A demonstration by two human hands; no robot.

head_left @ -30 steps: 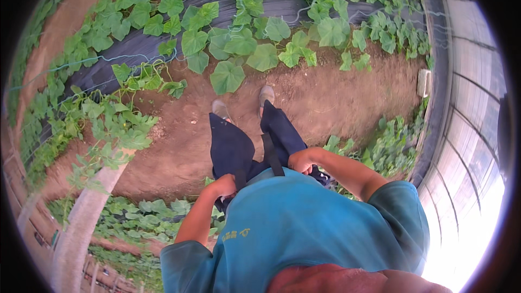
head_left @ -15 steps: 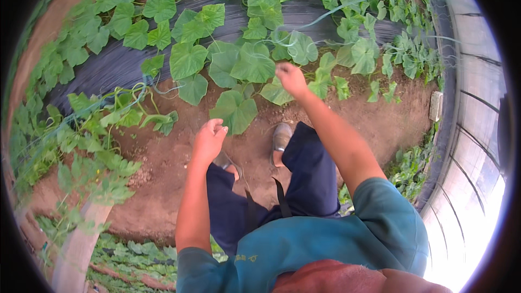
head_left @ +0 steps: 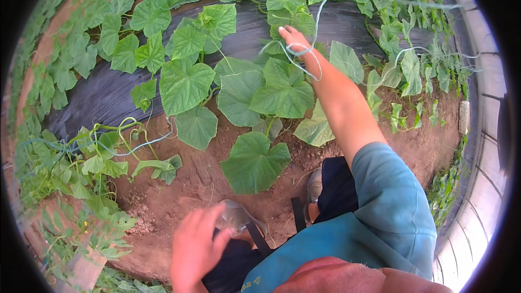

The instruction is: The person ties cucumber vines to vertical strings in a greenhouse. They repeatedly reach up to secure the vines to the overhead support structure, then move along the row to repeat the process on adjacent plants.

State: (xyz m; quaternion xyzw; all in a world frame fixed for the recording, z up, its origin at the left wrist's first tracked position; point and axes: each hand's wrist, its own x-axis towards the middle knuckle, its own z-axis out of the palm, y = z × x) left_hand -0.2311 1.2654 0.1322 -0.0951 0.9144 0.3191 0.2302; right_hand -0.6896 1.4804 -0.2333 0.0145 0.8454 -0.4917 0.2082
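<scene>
My right hand (head_left: 296, 40) reaches out over the planted row, among broad lobed leaves (head_left: 282, 88) of a cucumber-like vine. Its fingers look drawn together at the leaves; whatever they hold, if anything, is hidden. A pale blue twine (head_left: 320, 8) hangs in loops across that wrist and runs up to the right. My left hand (head_left: 201, 241) is low, near my legs, blurred by motion, with its thumb apart from the fingers and nothing visible in it. A large single leaf (head_left: 255, 163) spreads over the soil between my two hands.
Black plastic film (head_left: 108, 84) covers the raised bed under the vines. Another vine (head_left: 108, 154) trails at the left along blue twine. A pale block (head_left: 464, 117) stands by the translucent greenhouse wall (head_left: 488, 152). My shoes (head_left: 239, 216) are on the brown soil.
My right hand has reached farther forward, and twine now crosses its wrist. My left hand has dropped back toward my body. The whole view has shifted, with the plants appearing closer.
</scene>
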